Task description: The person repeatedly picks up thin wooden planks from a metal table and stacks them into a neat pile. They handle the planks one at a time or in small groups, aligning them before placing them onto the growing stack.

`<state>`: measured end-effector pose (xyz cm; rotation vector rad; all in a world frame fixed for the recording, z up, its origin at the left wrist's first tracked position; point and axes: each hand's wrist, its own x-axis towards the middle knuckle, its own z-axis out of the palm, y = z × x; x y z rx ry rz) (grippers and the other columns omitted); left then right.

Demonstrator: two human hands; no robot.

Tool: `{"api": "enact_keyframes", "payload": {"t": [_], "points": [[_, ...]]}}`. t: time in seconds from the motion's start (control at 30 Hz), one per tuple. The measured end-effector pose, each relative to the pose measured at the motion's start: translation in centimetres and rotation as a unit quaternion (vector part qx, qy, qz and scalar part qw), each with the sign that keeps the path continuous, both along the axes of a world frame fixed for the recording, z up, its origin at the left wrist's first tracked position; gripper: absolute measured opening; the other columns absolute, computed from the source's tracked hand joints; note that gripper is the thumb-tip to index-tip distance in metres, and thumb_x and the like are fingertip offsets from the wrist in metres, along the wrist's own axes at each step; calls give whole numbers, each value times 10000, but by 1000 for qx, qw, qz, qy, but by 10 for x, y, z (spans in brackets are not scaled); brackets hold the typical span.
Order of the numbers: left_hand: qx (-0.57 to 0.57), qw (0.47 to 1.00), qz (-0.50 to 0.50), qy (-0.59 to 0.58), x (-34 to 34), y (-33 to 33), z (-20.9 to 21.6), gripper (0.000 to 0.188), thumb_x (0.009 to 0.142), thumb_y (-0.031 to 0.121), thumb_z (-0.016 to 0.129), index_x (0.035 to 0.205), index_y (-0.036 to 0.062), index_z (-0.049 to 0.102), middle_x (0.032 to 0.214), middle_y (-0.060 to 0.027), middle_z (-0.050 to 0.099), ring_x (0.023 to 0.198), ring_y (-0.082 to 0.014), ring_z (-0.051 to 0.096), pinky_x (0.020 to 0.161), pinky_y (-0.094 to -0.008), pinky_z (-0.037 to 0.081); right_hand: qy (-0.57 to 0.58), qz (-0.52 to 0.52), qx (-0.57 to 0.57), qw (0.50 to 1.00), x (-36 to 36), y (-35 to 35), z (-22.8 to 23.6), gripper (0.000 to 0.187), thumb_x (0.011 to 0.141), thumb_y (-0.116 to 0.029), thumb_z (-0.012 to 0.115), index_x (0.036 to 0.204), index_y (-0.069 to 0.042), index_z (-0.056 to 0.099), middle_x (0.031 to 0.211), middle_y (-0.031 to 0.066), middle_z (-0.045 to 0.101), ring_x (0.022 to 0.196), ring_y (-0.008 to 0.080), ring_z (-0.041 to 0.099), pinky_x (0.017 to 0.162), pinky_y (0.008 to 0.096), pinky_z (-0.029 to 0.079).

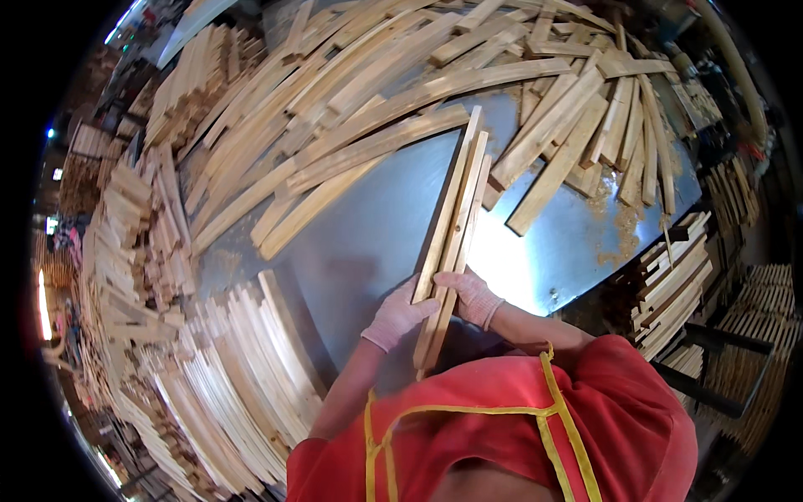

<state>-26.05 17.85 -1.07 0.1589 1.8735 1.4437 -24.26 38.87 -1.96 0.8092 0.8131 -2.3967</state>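
Note:
Close in front of my body I hold a small bundle of long wooden strips [458, 222], tilted away from me over a shiny metal table [360, 243]. My left hand [400, 314], in a pale knit glove, is wrapped round the bundle's left side, with its thumb across the front. From the right, my right hand [470, 296], gloved alike, grips the strips a little higher up. The lower ends of the strips reach close to my red apron [502, 410] with yellow trim. The undersides of both hands' grips are hidden behind the wood.
Loose wooden strips [376, 92] lie heaped across the table's far side, with more boards [556, 130] fanned out at the far right. Sawdust [619, 238] is scattered near the right edge. Stacked strips [238, 368] stand at the near left, and another stack [673, 280] sits at the right.

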Motion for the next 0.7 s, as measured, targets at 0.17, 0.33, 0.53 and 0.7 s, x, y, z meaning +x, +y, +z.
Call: {"api": "enact_keyframes", "payload": {"t": [0.17,0.33,0.53,0.7], "points": [[-76,993,89,-32,78,-62,28,600,970,369,666,1496,87,601,1422,-203,660,1291,-370,639,1102,-406,483,21,115,-2,993,44,-46,0,570,874,-7,784,1409,-51,592,1269,104,700,1167,268,673,1010,442,578],[-322,946,-25,-11,191,-105,60,772,942,459,640,1591,84,453,1432,-207,642,1309,-399,630,1056,-498,512,52,332,235,912,64,-85,-4,504,876,-35,756,1362,-27,625,1206,116,727,1081,270,694,941,383,568],[-387,919,63,43,168,-119,86,984,882,478,768,1667,78,330,1487,-259,582,1341,-431,596,1122,-506,495,77,267,205,938,106,-153,-27,275,899,-19,668,1168,36,660,957,117,680,901,301,686,822,420,587],[-389,897,178,109,159,-136,36,858,850,375,779,1577,48,462,1425,-252,615,1285,-446,620,1084,-516,512,-10,146,193,970,91,-166,-12,262,905,18,643,1166,21,628,993,123,701,870,315,700,786,472,615]]}}
